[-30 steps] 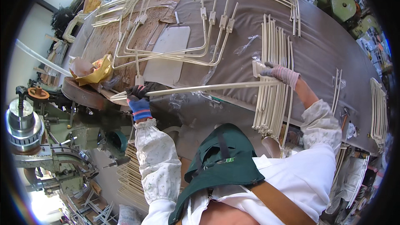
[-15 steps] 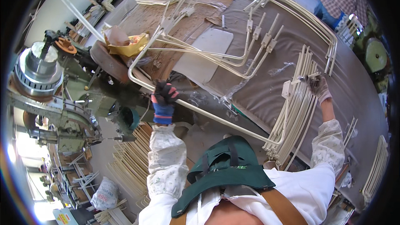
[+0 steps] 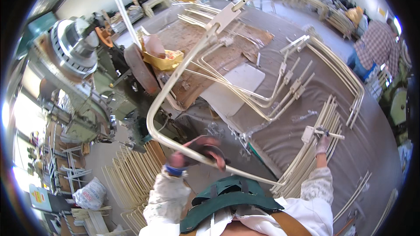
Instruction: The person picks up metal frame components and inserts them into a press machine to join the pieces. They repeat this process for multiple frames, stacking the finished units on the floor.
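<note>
A long cream metal tube [image 3: 154,107], bent into a U and fitted with a flat plate [image 3: 226,17] near its raised end, spans the space before me. My left hand [image 3: 200,152], in a dark and red glove with a blue cuff, curls around its lower run; motion blurs the fingers. My right hand [image 3: 323,142], in a pale glove, grips the tube's other end beside a second flat plate [image 3: 307,134]. Under that hand a stack of similar bent tubes [image 3: 321,120] lies on the brown-covered table [image 3: 372,148].
More bent tubes [image 3: 267,105] lie mid-table, others [image 3: 345,72] farther right. A yellow container [image 3: 164,61] stands near a metal machine [image 3: 72,48] at left. Many tubes [image 3: 131,170] rest low on my left. A person in a checked shirt [image 3: 378,43] is at far right.
The tube's left end has swung up and nearer, its plate now high in view. My left hand has shifted right and lower along the tube. The view has tilted, showing more background.
</note>
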The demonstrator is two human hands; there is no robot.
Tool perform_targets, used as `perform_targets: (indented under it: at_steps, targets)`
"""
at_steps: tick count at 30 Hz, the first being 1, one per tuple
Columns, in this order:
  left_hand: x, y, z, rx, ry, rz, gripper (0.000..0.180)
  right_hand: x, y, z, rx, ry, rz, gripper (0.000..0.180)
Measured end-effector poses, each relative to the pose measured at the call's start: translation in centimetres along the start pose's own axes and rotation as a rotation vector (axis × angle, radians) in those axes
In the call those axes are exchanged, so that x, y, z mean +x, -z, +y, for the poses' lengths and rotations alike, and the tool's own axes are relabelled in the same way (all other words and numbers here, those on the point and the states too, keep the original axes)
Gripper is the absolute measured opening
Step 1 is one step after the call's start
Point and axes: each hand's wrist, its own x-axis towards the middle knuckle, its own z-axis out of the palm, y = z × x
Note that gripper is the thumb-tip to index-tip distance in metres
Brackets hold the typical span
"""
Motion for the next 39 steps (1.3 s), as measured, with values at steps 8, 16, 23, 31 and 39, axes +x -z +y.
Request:
perform_targets:
  at_steps: [8, 16, 23, 31, 39]
  targets:
    - [-6.5, -0.6, 11.4, 0.614, -0.154, 0.400, 0.111, 1.7, -4.4, -7.8, -0.616, 0.386, 0.018, 0.037]
    - [-20.3, -1.2, 11.6, 0.815, -0.464, 1.264, 0.068, -3.4, -15.4, -14.0, -0.246, 0.806, -0.161, 0.032]
    - [-35.9, -6.6, 17.5, 0.954, -0.648, 1.890, 0.079, -11.1, -25.7, -25.0, 0.050, 0.838, -0.458, 0.029]
    - [-32.2, -13.5, 11.7, 1.306, -0.698, 1.700, 0.066, -11.4, -36.5, -30.4, -0.295, 0.545, -0.794, 0.043]
    - [-38.5, -14.2, 12.9, 0.600, -0.731, 1.597, 0.049, -8.3, -44.1, -19.6, -0.192, -0.220, -1.346, 0.039]
